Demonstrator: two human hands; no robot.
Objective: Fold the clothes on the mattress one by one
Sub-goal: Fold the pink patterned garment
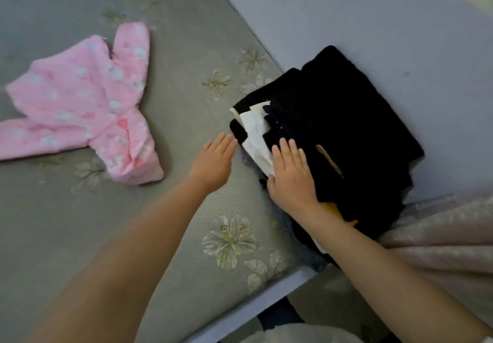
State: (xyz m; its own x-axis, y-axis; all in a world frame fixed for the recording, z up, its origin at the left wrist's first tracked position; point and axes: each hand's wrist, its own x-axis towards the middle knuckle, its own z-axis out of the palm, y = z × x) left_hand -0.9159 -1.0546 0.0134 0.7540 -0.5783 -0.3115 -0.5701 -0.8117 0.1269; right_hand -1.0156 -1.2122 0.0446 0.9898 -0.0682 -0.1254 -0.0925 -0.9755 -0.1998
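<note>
Both hands lie flat, fingers apart: right hand (290,174) on one black-and-white folded stack (333,134), left hand (213,161) beside it; one pink garment (80,102), perhaps pyjamas.

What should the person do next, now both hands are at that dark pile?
Probably lift the left hand toward the pink garment. It lies spread and unfolded, while the dark stack looks folded, with the right hand flat on it.
</note>
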